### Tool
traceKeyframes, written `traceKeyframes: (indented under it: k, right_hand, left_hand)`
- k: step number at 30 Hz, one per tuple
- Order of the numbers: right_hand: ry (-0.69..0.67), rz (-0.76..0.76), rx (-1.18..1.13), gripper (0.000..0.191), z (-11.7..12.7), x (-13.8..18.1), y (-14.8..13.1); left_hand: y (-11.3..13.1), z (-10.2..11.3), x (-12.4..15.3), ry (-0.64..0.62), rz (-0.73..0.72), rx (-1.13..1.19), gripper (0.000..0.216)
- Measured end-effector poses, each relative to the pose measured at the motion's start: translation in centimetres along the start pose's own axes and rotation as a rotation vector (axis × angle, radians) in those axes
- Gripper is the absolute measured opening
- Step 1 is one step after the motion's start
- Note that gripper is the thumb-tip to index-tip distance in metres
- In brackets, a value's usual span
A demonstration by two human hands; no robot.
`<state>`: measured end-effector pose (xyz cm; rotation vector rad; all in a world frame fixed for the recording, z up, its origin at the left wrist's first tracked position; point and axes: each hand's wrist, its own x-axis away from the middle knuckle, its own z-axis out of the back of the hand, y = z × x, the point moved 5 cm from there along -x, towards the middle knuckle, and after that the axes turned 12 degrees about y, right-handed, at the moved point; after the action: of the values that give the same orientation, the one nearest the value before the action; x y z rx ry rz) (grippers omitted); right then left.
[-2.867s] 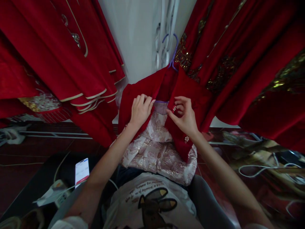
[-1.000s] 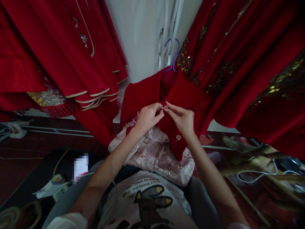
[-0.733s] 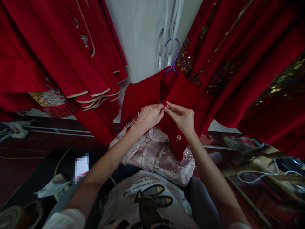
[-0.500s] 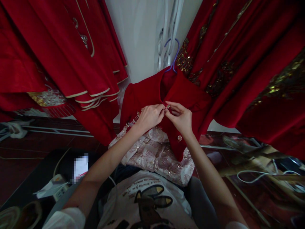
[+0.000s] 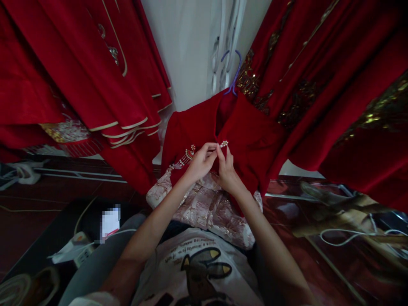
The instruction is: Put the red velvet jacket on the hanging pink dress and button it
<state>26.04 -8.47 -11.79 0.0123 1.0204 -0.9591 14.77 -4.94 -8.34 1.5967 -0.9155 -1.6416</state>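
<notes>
Head view: both hands met at the front opening of the red jacket [image 5: 248, 136], which hung on a purple hanger [image 5: 232, 72]. The left hand [image 5: 200, 162] pinched the jacket's left front edge just below a beaded tassel ornament [image 5: 185, 159]. The right hand [image 5: 227, 170] touched it, fingertips narrowed on a small pearl button [image 5: 224, 143]. Below the jacket lay a pale brocade skirt [image 5: 204, 204]. Other red garments [image 5: 79, 72] hung left of the jacket.
</notes>
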Motion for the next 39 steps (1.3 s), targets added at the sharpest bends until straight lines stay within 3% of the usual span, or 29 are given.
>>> traceKeyframes:
  k: [4,7,10,12,15,20,24,26,29,34,39]
  right_hand:
    - [0.021,0.024,-0.068,0.102,0.9,-0.6,0.2]
    - [0.074,-0.062,-0.168,0.1,4.8,-1.7,0.8]
    - [0.189,-0.199,0.021,0.074,9.8,-2.4,1.4]
    - [0.222,-0.21,0.092,0.052,12.2,-2.5,0.8]
    - [0.21,-0.206,-0.071,0.041,13.3,-2.3,-1.2]
    - [-0.062,-0.215,-0.455,0.038,9.7,-2.0,-4.7]
    - [-0.236,-0.174,-0.52,0.042,5.6,-1.5,-5.3]
    - [-0.211,-0.198,-0.554,0.035,3.7,-1.4,-4.8]
    - [-0.131,-0.278,-0.612,0.028,1.3,-1.4,-3.7]
    - [0.012,-0.302,-0.542,0.028,-0.5,-2.8,-2.3]
    - [0.162,-0.334,-0.481,0.032,-1.5,-4.7,-1.5]
  left_hand:
    - [0.0,0.3,0.0,-0.055,0.093,0.018,0.018]
    - [-0.2,0.6,0.3,-0.088,0.13,0.038,0.022]
    - [-0.7,0.4,0.6,-0.107,0.122,0.025,0.025]
    - [-1.2,0.0,0.5,-0.093,0.078,-0.033,0.027]
    - [-1.6,-0.5,0.5,-0.059,0.02,-0.114,0.03]
    - [-1.1,0.8,1.1,0.024,0.018,-0.111,0.027]
    - [-0.8,5.2,1.6,0.362,-0.063,-0.358,0.013]
    - [-1.4,6.8,1.8,0.464,-0.082,-0.478,0.022]
    - [-3.1,7.5,1.7,0.457,-0.043,-0.491,0.029]
    - [-3.7,7.1,1.5,0.475,-0.019,-0.301,0.016]
    - [-3.4,7.3,1.4,0.48,0.096,-0.067,0.024]
